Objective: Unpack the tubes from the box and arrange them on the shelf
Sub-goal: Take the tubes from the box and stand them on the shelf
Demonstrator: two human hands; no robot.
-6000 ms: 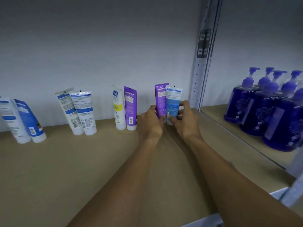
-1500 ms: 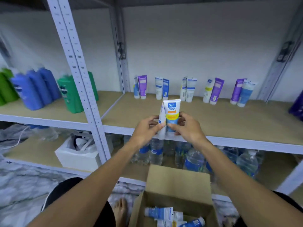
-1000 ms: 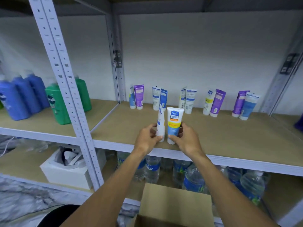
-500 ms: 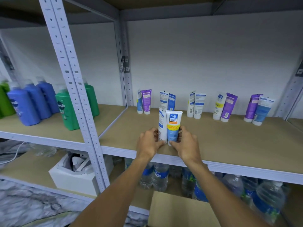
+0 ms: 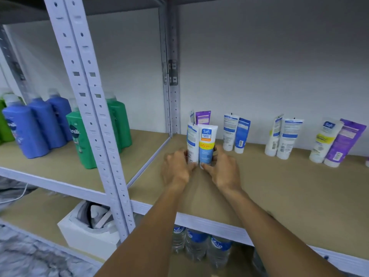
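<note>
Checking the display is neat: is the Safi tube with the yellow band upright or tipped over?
Upright. The Safi tube stands vertical, label text level, the right hand gripping its lower end.

Both bare forearms stretch forward, wrists close; the left grip (image 5: 176,169) curls round the white tube (image 5: 192,144), the right grip (image 5: 222,170) round the Safi tube (image 5: 206,146).

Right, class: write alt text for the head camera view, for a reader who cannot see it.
A left hand and a right hand hold a white tube and a Safi tube upright together on a tan shelf, before a back row of tubes. In the left bay stand blue and green bottles.
</note>
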